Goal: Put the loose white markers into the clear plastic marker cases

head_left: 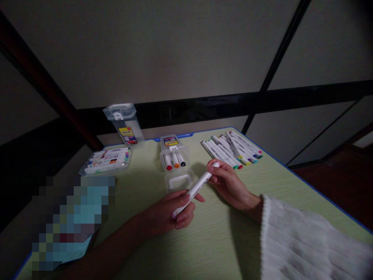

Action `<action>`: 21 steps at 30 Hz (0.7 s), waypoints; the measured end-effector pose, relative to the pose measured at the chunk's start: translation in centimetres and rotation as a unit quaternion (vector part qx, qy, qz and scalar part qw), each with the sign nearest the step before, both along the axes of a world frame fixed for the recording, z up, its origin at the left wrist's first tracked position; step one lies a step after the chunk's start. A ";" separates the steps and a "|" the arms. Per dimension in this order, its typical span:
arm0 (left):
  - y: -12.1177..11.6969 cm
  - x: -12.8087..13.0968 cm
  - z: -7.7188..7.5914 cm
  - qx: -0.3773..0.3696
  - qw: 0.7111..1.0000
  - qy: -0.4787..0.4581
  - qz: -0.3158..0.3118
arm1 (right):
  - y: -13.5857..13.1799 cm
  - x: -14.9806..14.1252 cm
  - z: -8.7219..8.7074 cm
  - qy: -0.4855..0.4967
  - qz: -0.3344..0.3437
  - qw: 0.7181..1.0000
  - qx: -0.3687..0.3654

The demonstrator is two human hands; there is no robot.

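A white marker pen (200,184) with pale purple ends slants between my two hands above the table. My left hand (171,210) is closed round its lower end, while the fingers of my right hand (225,181) pinch its upper end. Just beyond the hands lies a clear plastic box (175,153) with its lid (180,180) hinged open towards me. Red, orange and black marker ends show in its mouth. To the right of it, several white markers (233,149) with coloured ends lie in a loose pile.
A tall clear plastic box (125,126) with a yellow label stands at the back left. In front of it lies a clear case of markers (106,160). A blurred-out blue item (78,217) is at the left. The green table (291,206) has a blue edge and meets a panelled wall.
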State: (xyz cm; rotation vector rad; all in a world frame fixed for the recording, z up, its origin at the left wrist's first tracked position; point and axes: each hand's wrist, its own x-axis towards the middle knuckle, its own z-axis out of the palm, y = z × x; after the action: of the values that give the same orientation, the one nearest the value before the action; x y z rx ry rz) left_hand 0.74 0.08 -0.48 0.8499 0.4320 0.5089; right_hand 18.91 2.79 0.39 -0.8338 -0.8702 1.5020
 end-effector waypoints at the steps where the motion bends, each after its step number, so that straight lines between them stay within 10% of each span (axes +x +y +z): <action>1: 0.0 0.0 -0.1 0.000 1.000 -0.002 0.001 | 0.0 0.0 0.0 0.009 -0.002 1.000 -0.006; 21: 0.2 0.0 0.1 -0.032 0.999 0.002 -0.004 | 0.6 0.4 -0.2 0.131 0.022 0.990 -0.046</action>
State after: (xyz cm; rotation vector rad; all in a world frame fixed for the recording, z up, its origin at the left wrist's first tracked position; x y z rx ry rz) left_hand 0.79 0.29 -0.38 0.7910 0.4467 0.4843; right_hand 19.27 3.39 0.17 -0.6673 -0.6326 1.6573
